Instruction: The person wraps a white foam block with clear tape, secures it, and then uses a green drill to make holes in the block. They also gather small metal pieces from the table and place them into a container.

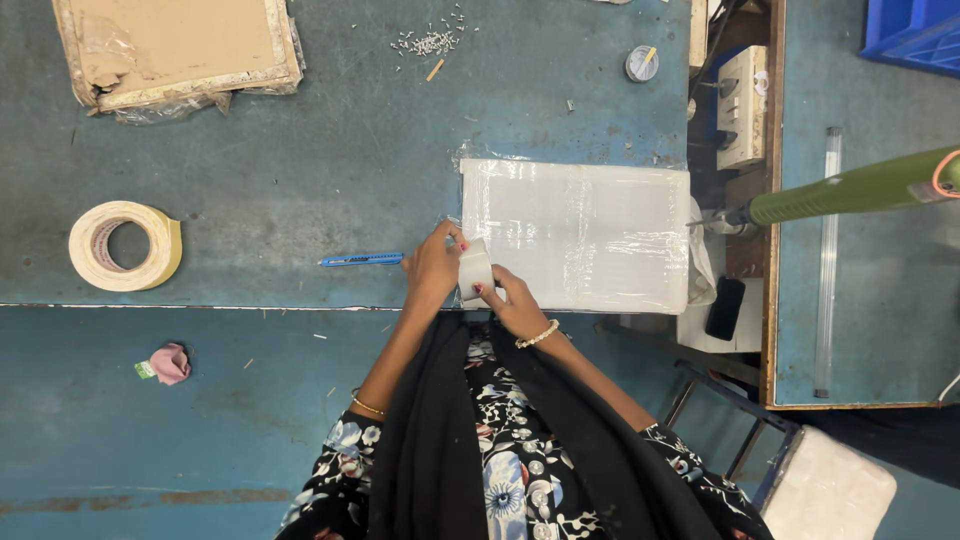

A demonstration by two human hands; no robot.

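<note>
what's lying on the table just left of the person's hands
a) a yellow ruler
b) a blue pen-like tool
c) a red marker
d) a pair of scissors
b: a slim blue pen-like tool lies flat on the table just beside the left hand, while both hands hold a small white piece at the edge of the white wrapped package.

Small white tape roll (475,270) held upright at the plastic-wrapped white packet's (580,235) left edge
</note>
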